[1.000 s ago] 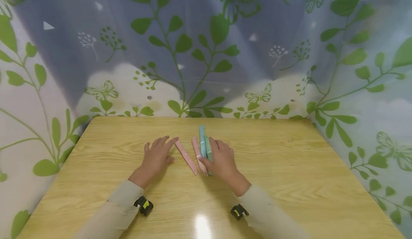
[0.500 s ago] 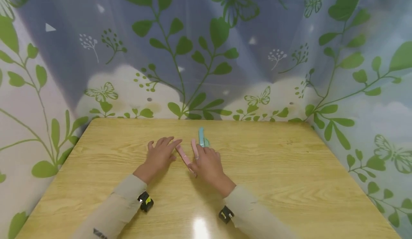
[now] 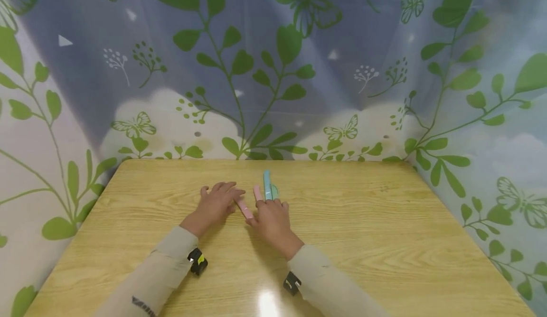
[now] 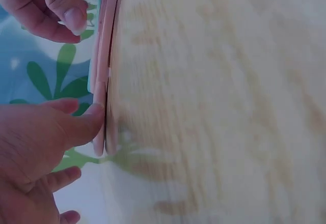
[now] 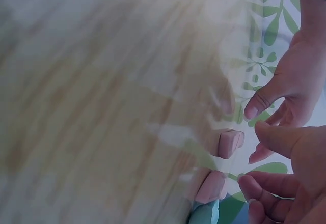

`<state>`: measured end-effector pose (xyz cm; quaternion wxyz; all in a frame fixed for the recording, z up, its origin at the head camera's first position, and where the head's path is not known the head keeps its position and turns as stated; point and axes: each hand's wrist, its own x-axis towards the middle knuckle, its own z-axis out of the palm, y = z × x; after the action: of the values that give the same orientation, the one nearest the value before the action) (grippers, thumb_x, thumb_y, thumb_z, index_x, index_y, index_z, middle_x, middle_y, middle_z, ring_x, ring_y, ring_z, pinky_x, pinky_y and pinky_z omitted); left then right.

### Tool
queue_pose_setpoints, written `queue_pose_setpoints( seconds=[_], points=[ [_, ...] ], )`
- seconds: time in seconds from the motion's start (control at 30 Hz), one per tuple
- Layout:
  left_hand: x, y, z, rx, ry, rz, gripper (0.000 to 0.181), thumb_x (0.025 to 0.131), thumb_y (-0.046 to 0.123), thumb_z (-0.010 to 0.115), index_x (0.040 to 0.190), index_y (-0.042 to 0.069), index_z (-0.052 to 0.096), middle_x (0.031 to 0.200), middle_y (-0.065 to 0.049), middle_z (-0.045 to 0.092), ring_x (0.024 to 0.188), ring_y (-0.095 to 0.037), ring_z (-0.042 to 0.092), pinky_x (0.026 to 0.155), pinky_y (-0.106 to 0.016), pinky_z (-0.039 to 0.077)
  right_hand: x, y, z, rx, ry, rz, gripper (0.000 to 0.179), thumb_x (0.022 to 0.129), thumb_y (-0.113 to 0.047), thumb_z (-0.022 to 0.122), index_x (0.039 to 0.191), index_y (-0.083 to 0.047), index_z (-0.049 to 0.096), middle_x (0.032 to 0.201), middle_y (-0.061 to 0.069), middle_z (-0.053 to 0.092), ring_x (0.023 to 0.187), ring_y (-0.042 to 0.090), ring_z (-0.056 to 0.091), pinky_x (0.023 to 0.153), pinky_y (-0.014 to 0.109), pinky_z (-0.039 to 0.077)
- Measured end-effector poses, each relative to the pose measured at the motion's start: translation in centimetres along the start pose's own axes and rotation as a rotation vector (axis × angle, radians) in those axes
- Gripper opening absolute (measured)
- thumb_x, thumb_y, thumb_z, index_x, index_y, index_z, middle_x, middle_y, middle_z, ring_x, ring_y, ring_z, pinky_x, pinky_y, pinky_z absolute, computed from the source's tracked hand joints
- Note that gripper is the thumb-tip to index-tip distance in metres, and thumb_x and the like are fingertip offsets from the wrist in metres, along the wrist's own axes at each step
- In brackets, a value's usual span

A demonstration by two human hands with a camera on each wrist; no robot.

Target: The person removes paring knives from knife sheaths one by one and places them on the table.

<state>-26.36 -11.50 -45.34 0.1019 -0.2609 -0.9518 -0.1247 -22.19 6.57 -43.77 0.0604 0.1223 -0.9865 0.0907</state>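
On the table lie slim stick-shaped things: two pink, one blue, one green; their exact kind does not show. My left hand (image 3: 218,204) has its fingers spread, a fingertip at the far end of the left pink stick (image 3: 245,209). In the left wrist view that fingertip touches the end of the pink stick (image 4: 100,94). My right hand (image 3: 272,219) is over the near ends, hiding most of the second pink stick (image 3: 257,192), the blue stick (image 3: 267,184) and the green stick (image 3: 274,191). In the right wrist view, its loosely bent fingers are beside the pink ends (image 5: 232,143).
The wood-grain table (image 3: 363,222) is bounded at the back by a leaf-and-butterfly patterned curtain (image 3: 273,94), which also hangs along both sides. A black wrist camera (image 3: 197,262) is strapped over the left sleeve, another camera (image 3: 292,283) over the right.
My right hand has moved left and slightly nearer, from beside the green and blue sticks to over the near ends, its thumb reaching the left pink one. My left hand has shifted slightly right.
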Motion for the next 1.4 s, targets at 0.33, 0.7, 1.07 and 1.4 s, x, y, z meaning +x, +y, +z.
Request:
queue_pose_setpoints(
  seconds=[0.33,0.7,1.07,1.4],
  points=[
    [0.5,-0.2,0.2,0.014,-0.082,0.002,0.045,0.087,0.017,0.074,0.13,0.019,0.061,0.139,-0.012,0.053,0.129,-0.041,0.043,0.094,-0.073,0.032,0.5,-0.4,0.2,-0.052,-0.032,0.014,0.042,0.079,-0.053,0.074,0.089,-0.013,0.069,0.08,0.0,0.066,0.076,0.021,0.057,0.069,0.034,0.04],
    [0.7,-0.3,0.3,-0.006,-0.111,-0.051,0.034,0.09,0.02,0.071,0.123,0.017,0.066,0.134,-0.009,0.057,0.131,-0.039,0.04,0.096,-0.072,0.033,1.0,-1.0,0.5,-0.105,-0.097,0.08,0.041,0.08,-0.052,0.075,0.085,-0.012,0.071,0.081,0.004,0.067,0.077,0.023,0.057,0.071,0.036,0.041],
    [0.8,-0.4,0.6,0.015,-0.093,-0.05,0.033,0.089,0.022,0.071,0.122,0.019,0.066,0.133,-0.007,0.058,0.132,-0.038,0.04,0.097,-0.071,0.032,1.4,-1.2,0.8,-0.141,-0.135,0.085,0.035,0.082,-0.048,0.074,0.086,-0.013,0.074,0.085,0.004,0.07,0.077,0.022,0.056,0.071,0.036,0.041],
    [0.7,-0.6,0.9,0.037,-0.036,-0.014,0.022,0.084,0.021,0.076,0.105,0.026,0.074,0.131,-0.007,0.06,0.13,-0.038,0.042,0.095,-0.071,0.034,1.5,-1.6,0.8,-0.152,-0.138,0.096,0.027,0.088,-0.04,0.071,0.086,-0.014,0.074,0.085,0.004,0.07,0.077,0.022,0.057,0.072,0.036,0.043]
  ],
)
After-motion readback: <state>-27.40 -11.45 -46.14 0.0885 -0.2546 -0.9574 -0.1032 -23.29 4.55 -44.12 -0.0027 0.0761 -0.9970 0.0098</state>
